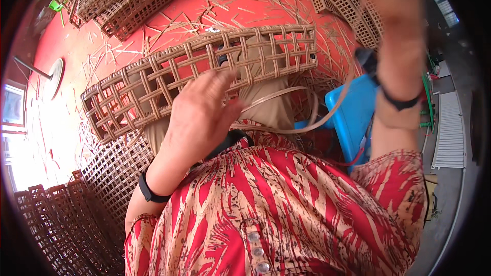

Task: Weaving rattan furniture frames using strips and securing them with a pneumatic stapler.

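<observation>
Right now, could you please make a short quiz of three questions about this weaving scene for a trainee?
1. True or false: the left hand is open, with fingers spread, in front of the woven panel.
2. What colour is the floor? A) red B) green C) white
3. Fill in: on the person's right stands a ____ plastic box.

Key:
1. True. Whether it touches the panel cannot be told.
2. A. Cane scraps lie scattered on it.
3. Blue. The right hand is raised above it and is blurred; a cane strip curves from the lap toward it.
</observation>
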A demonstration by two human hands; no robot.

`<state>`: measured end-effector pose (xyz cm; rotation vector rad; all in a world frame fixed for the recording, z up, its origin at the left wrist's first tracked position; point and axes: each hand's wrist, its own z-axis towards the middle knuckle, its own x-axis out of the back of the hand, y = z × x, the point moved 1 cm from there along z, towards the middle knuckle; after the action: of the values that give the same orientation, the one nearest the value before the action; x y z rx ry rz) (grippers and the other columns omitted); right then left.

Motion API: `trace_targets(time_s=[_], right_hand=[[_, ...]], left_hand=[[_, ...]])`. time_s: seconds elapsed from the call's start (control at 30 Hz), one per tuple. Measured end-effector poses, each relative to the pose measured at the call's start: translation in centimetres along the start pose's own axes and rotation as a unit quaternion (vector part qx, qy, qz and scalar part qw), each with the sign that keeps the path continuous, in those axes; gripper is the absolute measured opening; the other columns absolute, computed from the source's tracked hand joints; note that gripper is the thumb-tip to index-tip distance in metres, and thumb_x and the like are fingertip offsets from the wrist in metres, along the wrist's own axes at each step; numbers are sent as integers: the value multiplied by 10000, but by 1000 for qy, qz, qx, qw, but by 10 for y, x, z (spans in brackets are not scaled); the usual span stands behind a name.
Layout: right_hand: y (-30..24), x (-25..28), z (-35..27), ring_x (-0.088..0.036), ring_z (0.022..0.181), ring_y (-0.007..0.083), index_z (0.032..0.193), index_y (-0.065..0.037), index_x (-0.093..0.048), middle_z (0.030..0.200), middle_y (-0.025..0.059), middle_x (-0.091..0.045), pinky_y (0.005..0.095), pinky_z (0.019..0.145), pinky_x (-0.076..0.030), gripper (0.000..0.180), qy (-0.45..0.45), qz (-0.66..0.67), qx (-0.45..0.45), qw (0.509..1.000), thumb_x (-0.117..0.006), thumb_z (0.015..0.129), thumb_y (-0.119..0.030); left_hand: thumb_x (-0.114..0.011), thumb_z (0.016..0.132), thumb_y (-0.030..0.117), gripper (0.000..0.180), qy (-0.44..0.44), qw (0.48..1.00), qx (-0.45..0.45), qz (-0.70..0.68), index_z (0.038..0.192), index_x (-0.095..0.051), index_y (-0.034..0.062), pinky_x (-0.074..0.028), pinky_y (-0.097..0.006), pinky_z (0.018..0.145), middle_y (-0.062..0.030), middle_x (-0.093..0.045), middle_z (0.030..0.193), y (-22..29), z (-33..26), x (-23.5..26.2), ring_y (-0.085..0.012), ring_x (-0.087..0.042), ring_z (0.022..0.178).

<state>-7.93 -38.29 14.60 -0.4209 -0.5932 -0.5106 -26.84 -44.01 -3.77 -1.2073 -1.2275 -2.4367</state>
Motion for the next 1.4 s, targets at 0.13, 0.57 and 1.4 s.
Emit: trace_targets(time_s=[0.13, 0.57, 1.4], right_hand=[[0, -40, -61, -653, 635, 263, 1068, -112, -628, 836, 41, -684, 401, 615, -514, 134, -82, -72, 9, 994, -568, 976, -189], [-24, -54, -133, -681, 651, 239, 1032, -47, -676, 810, 105, -671, 350, 552, -535, 229, -45, -42, -175, 983, -708, 905, -235], [103, -59, -274, -524, 571, 46, 1172, -24, -679, 779, 10, -639, 205, 519, -429, 243, -34, 362, -549, 753, -560, 998, -144]], left_hand=[[-669, 957, 244, 474, 127, 888, 134, -420, 1327, -540, -22, -486, -248, 794, -27, -605, 961, 12, 21, 23, -96, -581, 885], [-601, 985, 199, 239, 153, 717, 226, -641, 1116, -661, 8, -481, -236, 689, 0, -607, 890, -15, 22, 32, -85, -568, 747], [-698, 860, 12, 108, 88, 973, 90, -195, 967, -692, 13, -504, -288, 653, -78, -643, 834, -49, 143, -43, -159, -638, 723]])
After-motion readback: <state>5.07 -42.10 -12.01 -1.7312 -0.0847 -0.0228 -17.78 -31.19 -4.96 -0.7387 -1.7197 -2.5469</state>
